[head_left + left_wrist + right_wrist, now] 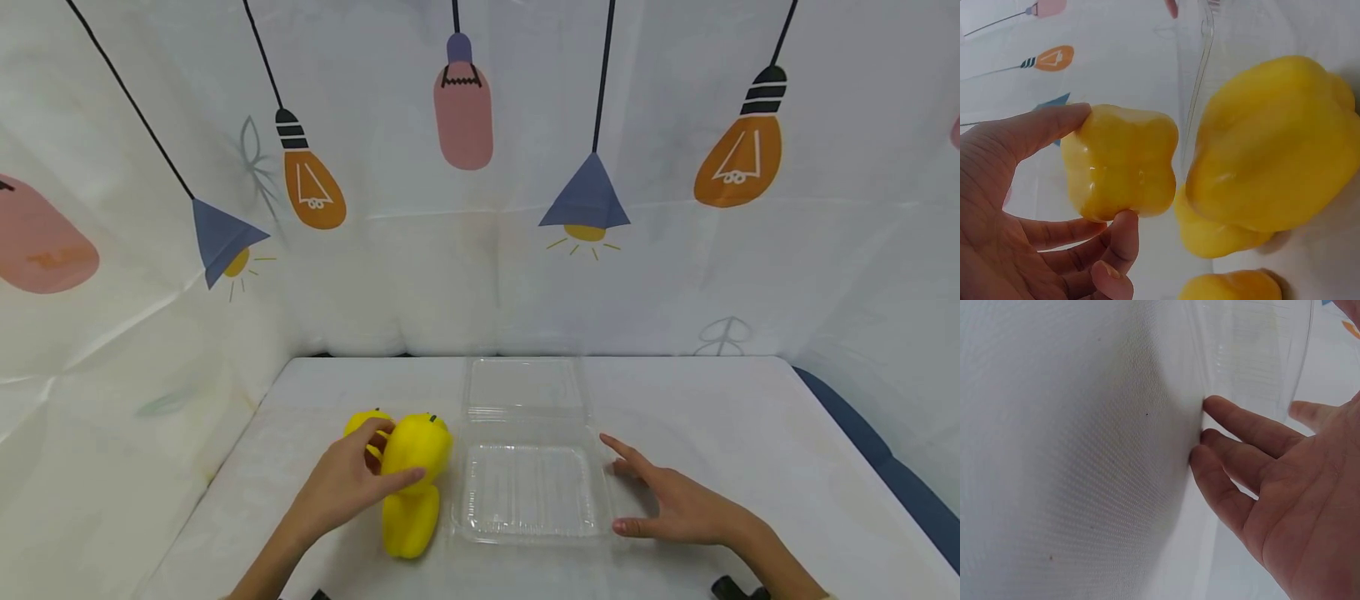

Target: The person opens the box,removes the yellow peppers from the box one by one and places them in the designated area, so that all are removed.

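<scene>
My left hand [347,479] pinches a yellow bell pepper [417,450] between thumb and fingers, left of a clear plastic clamshell container [528,492]. In the left wrist view the held pepper [1122,164] shows its lobed end. More yellow bell peppers lie close by: one in front [410,523], one behind my fingers [366,420], partly hidden. A large pepper [1275,144] fills the right of the left wrist view. The container lies open, its lid [525,387] folded back. My right hand [678,504] is beside its right edge, fingers spread; in the right wrist view, fingertips [1213,403] are at the table surface.
The white table [712,408] ends at a patterned curtain [495,275] at the back. A dark blue object [885,450] stands beyond the right edge. Black objects [735,588] sit near both wrists at the bottom.
</scene>
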Demonstrator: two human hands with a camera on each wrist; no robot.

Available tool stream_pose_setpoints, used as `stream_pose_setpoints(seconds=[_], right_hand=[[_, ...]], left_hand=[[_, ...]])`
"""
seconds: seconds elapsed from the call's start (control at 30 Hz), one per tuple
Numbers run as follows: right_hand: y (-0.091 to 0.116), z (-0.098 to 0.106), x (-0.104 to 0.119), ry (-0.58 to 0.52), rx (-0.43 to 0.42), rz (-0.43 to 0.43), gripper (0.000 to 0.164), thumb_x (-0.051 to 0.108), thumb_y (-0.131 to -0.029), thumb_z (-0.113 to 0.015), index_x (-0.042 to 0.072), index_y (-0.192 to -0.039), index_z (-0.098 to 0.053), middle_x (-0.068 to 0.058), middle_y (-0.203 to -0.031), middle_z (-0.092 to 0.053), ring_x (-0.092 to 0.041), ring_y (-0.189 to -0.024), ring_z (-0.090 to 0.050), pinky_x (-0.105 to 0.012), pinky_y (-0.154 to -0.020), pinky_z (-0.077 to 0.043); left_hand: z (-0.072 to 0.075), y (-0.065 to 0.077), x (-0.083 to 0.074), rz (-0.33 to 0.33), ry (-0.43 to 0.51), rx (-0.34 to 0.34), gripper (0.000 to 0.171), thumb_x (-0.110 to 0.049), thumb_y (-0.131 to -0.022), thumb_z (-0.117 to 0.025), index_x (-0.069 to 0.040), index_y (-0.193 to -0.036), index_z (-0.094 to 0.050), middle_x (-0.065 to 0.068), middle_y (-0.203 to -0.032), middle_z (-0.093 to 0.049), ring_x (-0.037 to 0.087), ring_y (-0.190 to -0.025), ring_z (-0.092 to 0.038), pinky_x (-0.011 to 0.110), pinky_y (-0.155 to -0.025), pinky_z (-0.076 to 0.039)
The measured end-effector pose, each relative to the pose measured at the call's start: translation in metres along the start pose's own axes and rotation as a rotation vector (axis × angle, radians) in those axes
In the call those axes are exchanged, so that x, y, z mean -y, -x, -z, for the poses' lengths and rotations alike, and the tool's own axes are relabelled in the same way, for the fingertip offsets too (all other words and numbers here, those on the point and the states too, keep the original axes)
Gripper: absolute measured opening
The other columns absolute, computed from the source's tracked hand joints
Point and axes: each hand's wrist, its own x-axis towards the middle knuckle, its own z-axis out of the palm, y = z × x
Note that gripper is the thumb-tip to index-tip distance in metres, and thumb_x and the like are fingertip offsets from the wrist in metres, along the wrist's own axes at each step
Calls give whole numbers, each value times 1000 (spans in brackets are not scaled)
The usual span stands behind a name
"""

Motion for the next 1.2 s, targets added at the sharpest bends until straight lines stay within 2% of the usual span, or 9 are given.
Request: stream_pose_setpoints(seconds=[0.2,0.6,0.9,1.2], right_hand=[[-1,-1,0,-1,7,-26,101,56,-84,-71,28,-159,-8,-8,-139,-52,-30,-125,-54,-57,-95,-44],[-2,-1,-1,-6,7,-18,101,54,-84,-71,28,-159,-8,-11,-140,-53,-32,-126,-53,-60,-95,-43],[0,-1,1,-7,17,-7,102,53,-85,-71,25,-159,-8,-16,-139,-53,-37,-126,-52,-64,-94,-42],[0,-1,0,1,12,-11,102,54,-85,-71,25,-159,-8,-13,-139,-53,-34,-125,-53,-62,-94,-43]], left_hand=[[8,2,5,3,-2,1,70,-57,-70,-83,-15,-121,-59,0,-98,-64,12,-77,-58,28,-66,-51],[27,7,14,64,-36,34,73,-60,-73,-79,-10,-122,-56,5,-106,-64,15,-80,-58,29,-67,-50],[37,12,21,97,-55,50,74,-59,-75,-78,-9,-123,-56,6,-104,-64,16,-80,-59,30,-67,-50],[42,18,29,113,-56,56,69,-56,-76,-79,-9,-121,-57,5,-101,-65,15,-79,-60,30,-66,-50]])
